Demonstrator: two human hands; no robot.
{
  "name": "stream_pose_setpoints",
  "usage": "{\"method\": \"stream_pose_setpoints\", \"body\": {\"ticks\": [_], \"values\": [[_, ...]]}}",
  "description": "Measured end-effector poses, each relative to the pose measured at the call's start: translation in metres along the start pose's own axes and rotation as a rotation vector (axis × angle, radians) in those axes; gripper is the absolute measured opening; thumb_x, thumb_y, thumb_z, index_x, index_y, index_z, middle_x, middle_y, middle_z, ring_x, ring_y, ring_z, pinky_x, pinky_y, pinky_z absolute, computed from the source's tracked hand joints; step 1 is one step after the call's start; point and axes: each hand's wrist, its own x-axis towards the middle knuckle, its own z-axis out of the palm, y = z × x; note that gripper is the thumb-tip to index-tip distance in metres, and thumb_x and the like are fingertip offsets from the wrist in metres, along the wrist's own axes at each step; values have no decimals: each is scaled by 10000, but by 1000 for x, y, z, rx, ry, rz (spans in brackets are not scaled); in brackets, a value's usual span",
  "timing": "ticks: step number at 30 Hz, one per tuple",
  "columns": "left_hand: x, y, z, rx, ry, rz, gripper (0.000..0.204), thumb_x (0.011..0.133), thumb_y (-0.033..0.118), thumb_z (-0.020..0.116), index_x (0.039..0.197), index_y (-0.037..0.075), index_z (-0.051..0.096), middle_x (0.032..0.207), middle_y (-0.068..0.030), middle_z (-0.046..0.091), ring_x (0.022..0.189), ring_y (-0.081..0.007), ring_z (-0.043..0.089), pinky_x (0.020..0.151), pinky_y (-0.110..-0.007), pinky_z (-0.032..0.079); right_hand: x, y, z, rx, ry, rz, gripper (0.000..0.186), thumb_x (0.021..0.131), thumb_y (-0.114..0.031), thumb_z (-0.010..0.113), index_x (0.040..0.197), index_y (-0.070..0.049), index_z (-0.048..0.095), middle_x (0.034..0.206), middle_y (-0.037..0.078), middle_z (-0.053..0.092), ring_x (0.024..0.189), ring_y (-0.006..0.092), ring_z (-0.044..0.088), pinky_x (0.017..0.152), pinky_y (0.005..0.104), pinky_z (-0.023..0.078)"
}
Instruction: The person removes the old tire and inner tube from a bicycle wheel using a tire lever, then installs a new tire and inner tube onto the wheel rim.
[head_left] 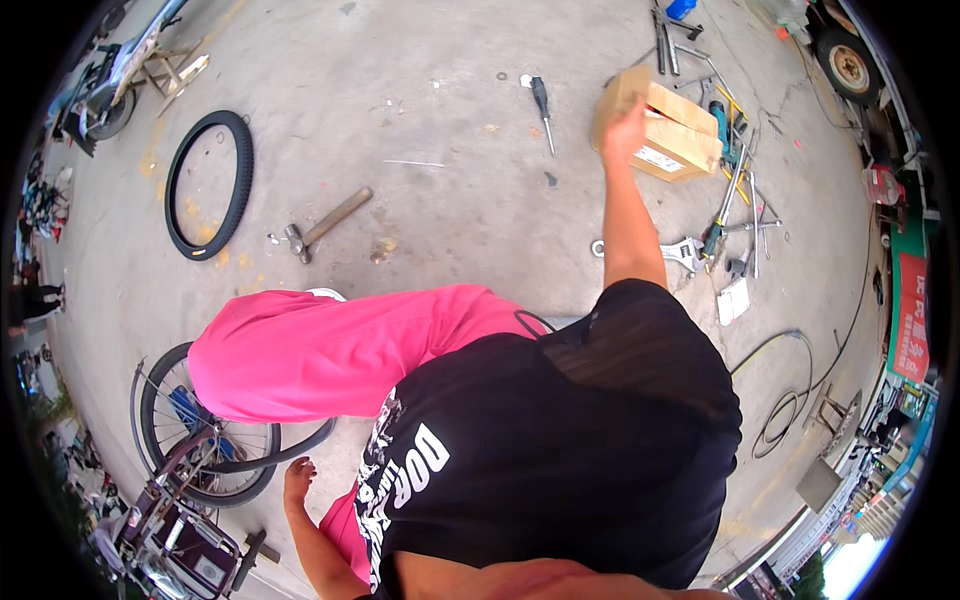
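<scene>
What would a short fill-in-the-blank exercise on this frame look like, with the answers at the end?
1. The right hand is at a brown cardboard ____.
2. The left hand is beside a spoked ____.
3. The wooden-handled tool lying to the right of the loose black tire is a ____.
4. The person's trousers are ____ in colour.

Missing words: box; wheel; hammer; pink.

Over there, the one view looks from the worker's head, steeply downward, close above the black shirt [570,450] and out across the concrete ground [450,225], so wide that the ground's left and right edges bend toward a dark rim.
</scene>
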Motion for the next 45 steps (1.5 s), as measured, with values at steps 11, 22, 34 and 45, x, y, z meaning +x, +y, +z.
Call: {"method": "stream_pose_setpoints", "body": {"ticks": [11, 22, 34, 45], "values": [[15, 15, -11, 16, 28, 0, 351, 876, 205, 580, 1174, 19, 561, 911, -52, 643, 774, -142, 639, 621, -277, 460, -17, -99, 89, 211, -16, -212, 440, 768, -28, 545, 1170, -208, 550, 913, 172, 638, 796, 373, 618, 692, 461, 480], [29, 17, -11, 75, 61, 61, 349, 869, 184, 597, 1134, -43, 595, 853, -65, 640, 687, -114, 577, 587, -262, 454, -72, -178, 101, 415, -518, -746, 370, 809, -48, 489, 1150, -171, 563, 1046, 159, 599, 876, 379, 607, 752, 457, 501], [43, 54, -138, 294, 71, 56, 269, 872, 286, 574, 1002, 50, 588, 736, -47, 629, 604, -144, 593, 433, -282, 398, 25, 174, 14, -235, -23, 166, 323, 755, -130, 584, 1047, 5, 563, 1009, 208, 569, 911, 372, 603, 787, 456, 503], [-34, 165, -199, 267, 298, 116, 300, 931, 199, 496, 1097, -12, 630, 884, -65, 653, 709, -146, 573, 636, -304, 464, 146, 426, 77, -1354, -891, -600, 281, 896, -245, 439, 962, -168, 701, 932, 93, 696, 867, 267, 680, 700, 427, 549]]}}
